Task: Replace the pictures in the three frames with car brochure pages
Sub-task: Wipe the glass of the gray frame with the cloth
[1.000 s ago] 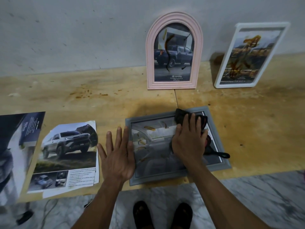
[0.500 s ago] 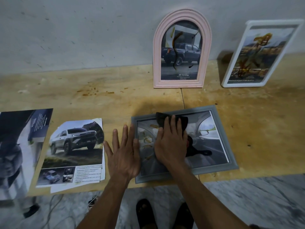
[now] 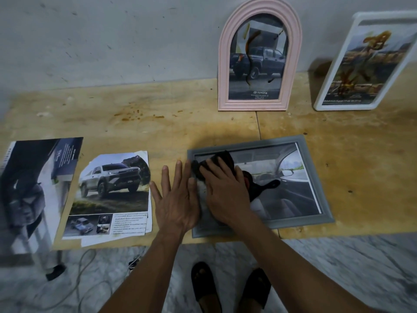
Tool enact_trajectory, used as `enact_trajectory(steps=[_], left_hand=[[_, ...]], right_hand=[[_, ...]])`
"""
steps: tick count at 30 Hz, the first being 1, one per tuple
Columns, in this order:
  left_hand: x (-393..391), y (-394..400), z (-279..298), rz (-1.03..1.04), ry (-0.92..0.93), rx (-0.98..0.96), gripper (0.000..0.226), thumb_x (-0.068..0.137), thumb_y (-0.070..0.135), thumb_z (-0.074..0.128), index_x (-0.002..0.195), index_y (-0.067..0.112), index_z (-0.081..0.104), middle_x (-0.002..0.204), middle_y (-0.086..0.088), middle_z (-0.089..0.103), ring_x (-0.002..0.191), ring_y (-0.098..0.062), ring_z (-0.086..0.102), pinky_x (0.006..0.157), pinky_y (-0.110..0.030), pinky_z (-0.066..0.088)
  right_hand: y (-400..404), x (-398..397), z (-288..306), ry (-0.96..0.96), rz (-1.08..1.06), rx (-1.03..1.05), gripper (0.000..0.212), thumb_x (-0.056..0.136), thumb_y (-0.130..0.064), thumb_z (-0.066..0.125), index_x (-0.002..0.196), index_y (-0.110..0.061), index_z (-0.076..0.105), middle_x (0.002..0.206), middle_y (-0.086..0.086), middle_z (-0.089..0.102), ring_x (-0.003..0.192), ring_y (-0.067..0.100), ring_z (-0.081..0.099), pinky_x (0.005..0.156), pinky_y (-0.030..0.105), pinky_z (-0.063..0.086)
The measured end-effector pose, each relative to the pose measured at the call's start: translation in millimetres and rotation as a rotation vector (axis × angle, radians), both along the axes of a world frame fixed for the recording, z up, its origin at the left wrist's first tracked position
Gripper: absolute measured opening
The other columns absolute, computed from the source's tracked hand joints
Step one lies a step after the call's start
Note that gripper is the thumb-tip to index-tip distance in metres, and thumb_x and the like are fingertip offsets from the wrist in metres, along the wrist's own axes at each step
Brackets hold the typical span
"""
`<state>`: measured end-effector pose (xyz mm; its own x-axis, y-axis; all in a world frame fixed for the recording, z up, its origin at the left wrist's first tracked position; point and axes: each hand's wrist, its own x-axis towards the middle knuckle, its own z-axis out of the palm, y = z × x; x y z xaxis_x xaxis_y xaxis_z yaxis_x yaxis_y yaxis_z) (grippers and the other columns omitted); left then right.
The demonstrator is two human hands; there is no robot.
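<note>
The grey frame (image 3: 291,141) lies flat on the wooden table (image 3: 361,168), right in front of the person, with a car page already inside it. Its long side runs left to right, and most of it stretches off to the right of both hands. The right hand (image 3: 225,188) is on the left part of the glass, with its fingers laid over a dark cloth (image 3: 223,158) and pressing it down. The left hand (image 3: 178,199) is flat and spread wide, holding nothing, its fingers resting on the left edge of the frame and the table beside it. It looks like it keeps the frame from sliding. The right hand is the nearer one to the rest of the glass, so I think the cloth needs to go to the right next. The pink frame (image 3: 222,64) and the white frame (image 3: 325,102) lean on the wall behind, well apart from the hands.
</note>
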<state>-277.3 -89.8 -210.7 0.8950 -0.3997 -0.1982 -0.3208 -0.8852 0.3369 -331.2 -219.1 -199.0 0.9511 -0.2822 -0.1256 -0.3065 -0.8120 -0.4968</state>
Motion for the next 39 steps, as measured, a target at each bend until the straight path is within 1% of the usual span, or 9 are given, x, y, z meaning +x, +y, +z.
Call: enact_trajectory(steps=[5, 11, 16, 20, 24, 27, 32, 36, 39], left_hand=[[0.5, -1.0, -0.3, 0.012, 0.013, 0.003, 0.056, 0.101, 0.052, -0.005, 0.157, 0.045, -0.006, 0.165, 0.023, -0.009, 0.152, -0.012, -0.021, 0.122, -0.052, -0.013], [-0.1, -1.4, 0.6, 0.008, 0.011, 0.01, 0.056, 0.101, 0.053, -0.007, 0.157, 0.046, -0.006, 0.166, 0.02, -0.007, 0.152, -0.013, -0.02, 0.122, -0.052, -0.013], [-0.5, -3.1, 0.9, 0.012, 0.017, 0.015, 0.054, 0.103, 0.053, -0.003, 0.157, 0.046, -0.006, 0.166, 0.019, -0.007, 0.152, -0.014, -0.02, 0.122, -0.053, -0.013], [-1.4, -3.8, 1.4, 0.014, 0.016, 0.014, 0.054, 0.103, 0.054, 0.0, 0.157, 0.046, -0.005, 0.166, 0.019, -0.007, 0.153, -0.013, -0.019, 0.122, -0.052, -0.014], [-1.4, -3.9, 0.7, 0.017, 0.005, -0.001, 0.054, 0.104, 0.054, 0.002, 0.157, 0.046, -0.002, 0.167, 0.018, -0.004, 0.154, -0.014, -0.016, 0.122, -0.053, -0.012], [-1.2, -2.9, 0.1, 0.01, -0.003, -0.008, 0.055, 0.103, 0.054, 0.003, 0.157, 0.045, -0.001, 0.167, 0.017, -0.002, 0.154, -0.015, -0.014, 0.122, -0.054, -0.01], [-1.6, -3.1, 0.0, 0.011, -0.012, -0.002, 0.054, 0.105, 0.052, 0.006, 0.158, 0.044, 0.0, 0.167, 0.016, -0.001, 0.155, -0.017, -0.012, 0.122, -0.055, -0.008], [-1.2, -4.5, 0.4, 0.016, -0.004, 0.001, 0.054, 0.104, 0.053, 0.008, 0.158, 0.044, 0.001, 0.167, 0.016, 0.0, 0.155, -0.018, -0.011, 0.122, -0.056, -0.008], [-2.4, -5.3, 1.2, 0.021, -0.005, -0.005, 0.055, 0.103, 0.054, 0.007, 0.158, 0.045, 0.002, 0.167, 0.016, 0.001, 0.155, -0.019, -0.009, 0.121, -0.057, -0.007]], right_hand=[[-0.1, -20.0, -0.4, -0.048, 0.09, -0.021, 0.05, 0.095, -0.02, 0.047, 0.144, -0.027, 0.047, 0.157, -0.011, 0.033, 0.15, 0.012, 0.013, 0.118, 0.045, -0.006], [3.4, -47.9, -1.2, -0.102, 0.15, -0.048, 0.045, 0.083, -0.017, 0.053, 0.127, -0.025, 0.063, 0.143, -0.009, 0.053, 0.142, 0.018, 0.035, 0.116, 0.054, 0.015], [3.0, -67.5, 2.6, -0.086, 0.222, -0.097, 0.036, 0.086, -0.022, 0.052, 0.118, -0.028, 0.067, 0.133, -0.011, 0.057, 0.134, 0.019, 0.042, 0.112, 0.051, 0.018], [-2.8, -79.7, 9.1, -0.099, 0.245, -0.101, 0.03, 0.085, -0.026, 0.053, 0.109, -0.031, 0.071, 0.122, -0.015, 0.061, 0.126, 0.018, 0.048, 0.109, 0.056, 0.027], [-16.8, -90.9, 11.3, -0.113, 0.241, -0.102, 0.032, 0.085, -0.031, 0.046, 0.101, -0.031, 0.074, 0.115, -0.014, 0.063, 0.121, 0.018, 0.051, 0.105, 0.057, 0.031], [-37.1, -100.7, 11.6, -0.127, 0.225, -0.116, 0.028, 0.083, -0.03, 0.05, 0.096, -0.03, 0.074, 0.112, -0.013, 0.064, 0.117, 0.019, 0.053, 0.102, 0.057, 0.035], [-74.5, -123.6, 13.2, -0.176, 0.164, -0.149, 0.026, 0.081, -0.024, 0.052, 0.092, -0.027, 0.075, 0.109, -0.012, 0.065, 0.113, 0.022, 0.056, 0.096, 0.05, 0.039], [-93.4, -138.5, 10.0, -0.204, 0.153, -0.181, 0.027, 0.084, -0.024, 0.05, 0.097, -0.025, 0.075, 0.112, -0.009, 0.065, 0.113, 0.024, 0.057, 0.09, 0.044, 0.043], [-106.9, -147.8, 4.4, -0.242, 0.168, -0.244, 0.029, 0.087, -0.023, 0.049, 0.101, -0.023, 0.074, 0.112, -0.005, 0.066, 0.108, 0.027, 0.058, 0.08, 0.04, 0.046]])
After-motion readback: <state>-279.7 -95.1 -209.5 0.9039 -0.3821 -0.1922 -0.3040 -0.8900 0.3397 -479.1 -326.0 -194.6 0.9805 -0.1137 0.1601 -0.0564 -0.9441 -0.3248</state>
